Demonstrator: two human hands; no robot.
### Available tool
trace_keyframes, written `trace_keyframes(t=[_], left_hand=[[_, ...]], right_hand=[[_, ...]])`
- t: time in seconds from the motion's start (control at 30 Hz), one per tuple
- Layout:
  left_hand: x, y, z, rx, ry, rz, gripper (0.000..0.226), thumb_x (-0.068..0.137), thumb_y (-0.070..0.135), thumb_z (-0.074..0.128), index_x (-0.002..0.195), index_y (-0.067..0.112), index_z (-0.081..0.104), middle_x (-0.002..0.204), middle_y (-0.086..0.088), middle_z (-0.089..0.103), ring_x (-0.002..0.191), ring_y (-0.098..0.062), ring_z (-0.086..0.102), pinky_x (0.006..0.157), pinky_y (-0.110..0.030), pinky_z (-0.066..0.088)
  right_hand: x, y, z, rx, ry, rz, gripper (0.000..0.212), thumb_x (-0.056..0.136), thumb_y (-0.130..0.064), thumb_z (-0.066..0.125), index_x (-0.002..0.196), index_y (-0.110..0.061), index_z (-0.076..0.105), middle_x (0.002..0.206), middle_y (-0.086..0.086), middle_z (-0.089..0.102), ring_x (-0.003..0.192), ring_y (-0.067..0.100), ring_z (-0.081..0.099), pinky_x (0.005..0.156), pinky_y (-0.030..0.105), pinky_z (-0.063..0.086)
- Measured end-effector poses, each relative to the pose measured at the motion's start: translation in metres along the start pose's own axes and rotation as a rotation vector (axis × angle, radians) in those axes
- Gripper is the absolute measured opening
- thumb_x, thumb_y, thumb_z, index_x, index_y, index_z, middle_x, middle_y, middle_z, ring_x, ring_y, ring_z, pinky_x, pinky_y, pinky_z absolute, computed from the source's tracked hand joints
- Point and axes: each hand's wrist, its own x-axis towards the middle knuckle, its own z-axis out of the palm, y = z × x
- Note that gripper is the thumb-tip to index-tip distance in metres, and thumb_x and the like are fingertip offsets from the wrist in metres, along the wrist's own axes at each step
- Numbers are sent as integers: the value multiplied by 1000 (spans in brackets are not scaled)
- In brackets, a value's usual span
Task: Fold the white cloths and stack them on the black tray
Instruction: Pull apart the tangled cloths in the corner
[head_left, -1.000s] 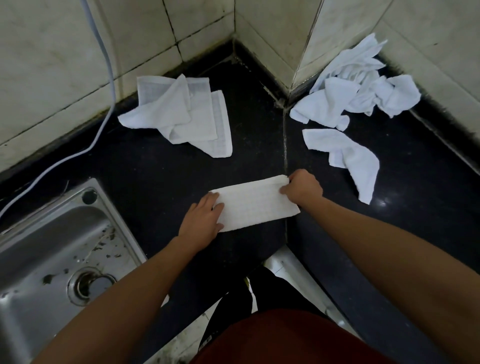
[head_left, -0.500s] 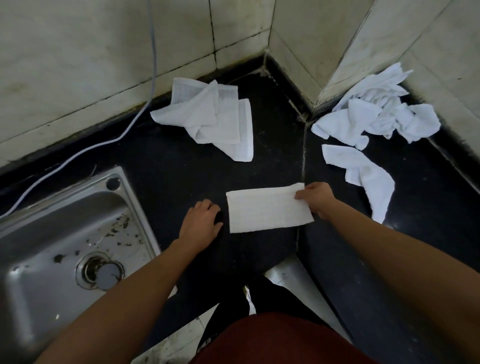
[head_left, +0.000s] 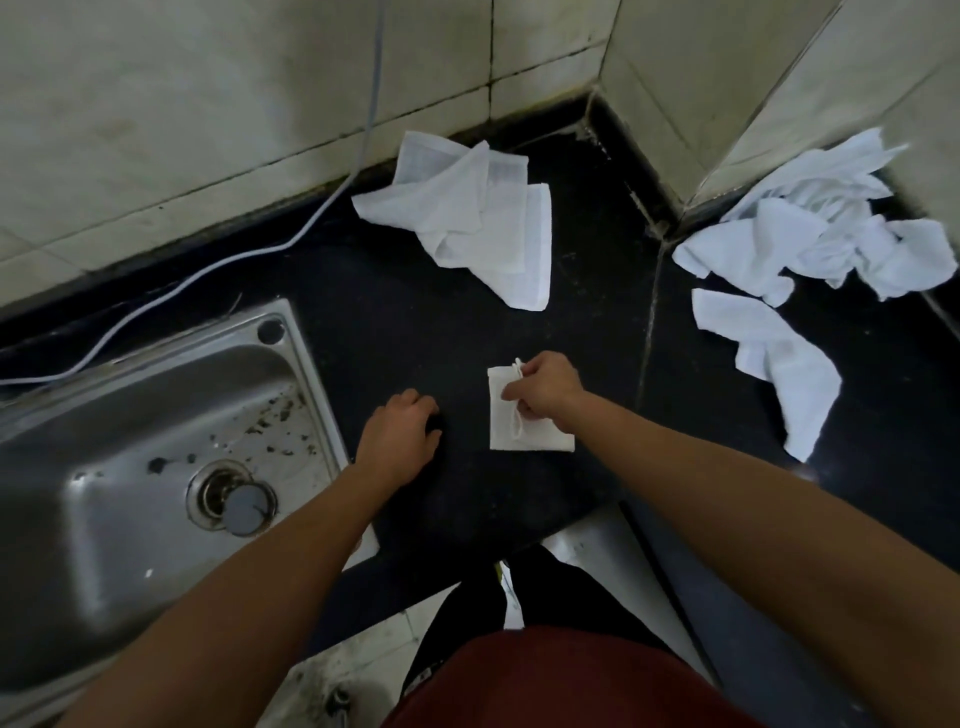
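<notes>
A small folded white cloth (head_left: 511, 423) lies on the black counter (head_left: 395, 322) in front of me. My right hand (head_left: 545, 395) rests over its right side and pinches its upper edge, fingers curled. My left hand (head_left: 402, 434) sits on the bare counter to the left of the cloth, fingers curled down, holding nothing. A loosely folded pile of white cloths (head_left: 472, 218) lies at the back by the wall. A crumpled heap of white cloths (head_left: 831, 234) fills the right corner, with one more loose cloth (head_left: 774, 364) in front of it. No black tray is visible.
A steel sink (head_left: 140, 447) with a drain plug (head_left: 241, 512) takes up the left. A white cable (head_left: 218, 270) runs along the tiled wall behind it. The counter's front edge cuts in just before my body.
My right hand has folded the long cloth's right half over to the left, making it a small rectangle. My left hand let go of the cloth and now rests beside it.
</notes>
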Motion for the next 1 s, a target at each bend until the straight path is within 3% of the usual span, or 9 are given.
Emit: trace_keyframes(t=[0.1, 0.2, 0.37, 0.5, 0.6, 0.7, 0.9, 1.0], left_hand=[[-7, -3, -2, -9, 0, -24, 31, 91, 27, 59, 119, 16, 58, 116, -4, 54, 104, -22, 53, 83, -34, 47], [-11, -6, -3, -9, -9, -40, 32, 91, 27, 59, 121, 16, 57, 117, -5, 53, 106, -22, 53, 84, -35, 48], [-15, -2, 1, -28, 39, -16, 29, 92, 27, 57, 118, 16, 59, 116, -4, 52, 106, -21, 52, 83, -34, 48], [-7, 21, 4, 6, 97, 214, 32, 94, 26, 54, 121, 11, 60, 134, -6, 48, 119, -23, 46, 93, -35, 44], [4, 40, 13, 125, -15, 318, 46, 97, 31, 49, 139, 13, 45, 155, -10, 26, 142, -25, 24, 109, -38, 30], [14, 43, 22, 224, -118, 320, 58, 97, 35, 47, 148, 13, 28, 161, -10, 6, 148, -23, 5, 116, -38, 20], [16, 31, 33, 209, -150, 350, 67, 97, 40, 47, 151, 13, 19, 162, -6, -1, 148, -19, 2, 119, -36, 15], [18, 30, 33, 195, -150, 357, 68, 96, 41, 48, 152, 15, 19, 162, -5, -1, 148, -20, 4, 119, -37, 16]], right_hand=[[10, 1, 21, -92, 3, -6, 50, 64, -14, 82, 107, -9, 57, 103, 15, 65, 92, 33, 67, 81, 47, 58], [17, 4, 35, -134, 16, -46, 62, 62, -25, 86, 113, -8, 55, 104, 14, 65, 94, 33, 67, 81, 47, 57], [2, 4, 26, -104, -10, -139, 37, 77, -21, 80, 105, -8, 61, 88, 7, 65, 81, 23, 69, 75, 40, 59], [-2, 17, -10, -389, 181, -462, 13, 88, -18, 64, 100, -14, 69, 92, 1, 69, 80, 14, 63, 72, 29, 50], [-8, 30, -21, -578, 123, -549, 16, 88, -19, 62, 101, -15, 71, 99, 3, 71, 87, 20, 65, 78, 34, 52], [-15, 44, -27, -760, -63, -512, 23, 87, -23, 64, 108, -16, 71, 106, 3, 70, 96, 21, 64, 86, 36, 51], [-10, 69, -47, -856, -73, -509, 26, 88, -27, 65, 112, -18, 66, 108, 3, 59, 99, 21, 59, 83, 32, 45], [-2, 53, -48, -858, 26, -581, 29, 90, -29, 60, 116, -17, 64, 112, 4, 57, 105, 21, 55, 85, 34, 46]])
